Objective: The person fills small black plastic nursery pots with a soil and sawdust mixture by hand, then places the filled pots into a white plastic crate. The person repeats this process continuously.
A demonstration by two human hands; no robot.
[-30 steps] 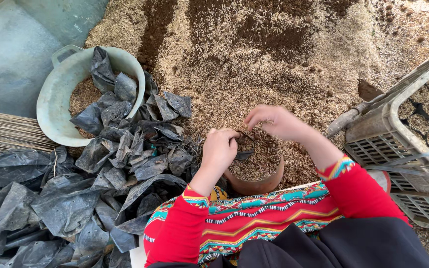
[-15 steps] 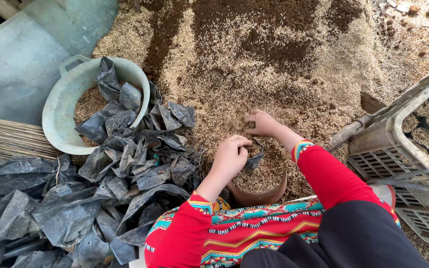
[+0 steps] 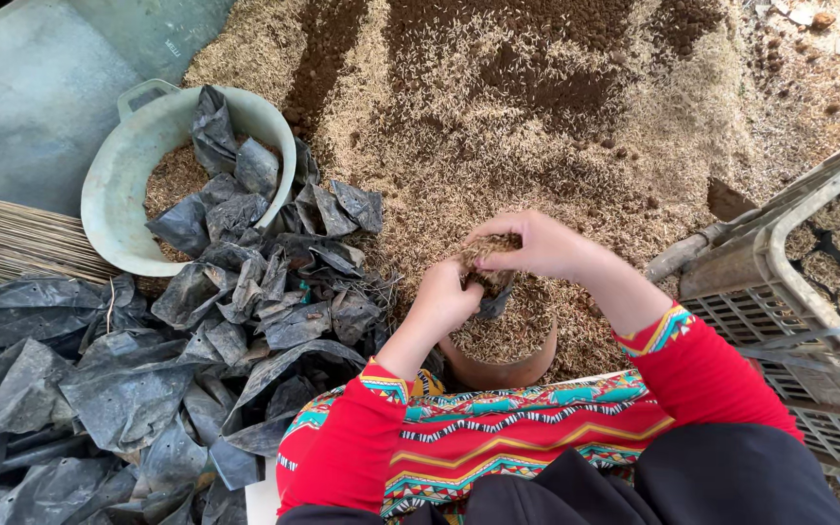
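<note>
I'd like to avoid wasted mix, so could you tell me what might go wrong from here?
The right hand holds a heaped handful above the small black bag that the left hand pinches; husk could spill past the narrow mouth. The brown pot underneath is full, so overflow may scatter.

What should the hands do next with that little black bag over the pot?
Probably tip the husks in the right hand into the small black bag that the left hand holds over the brown pot. The right hand is cupped full just above the bag.
</note>
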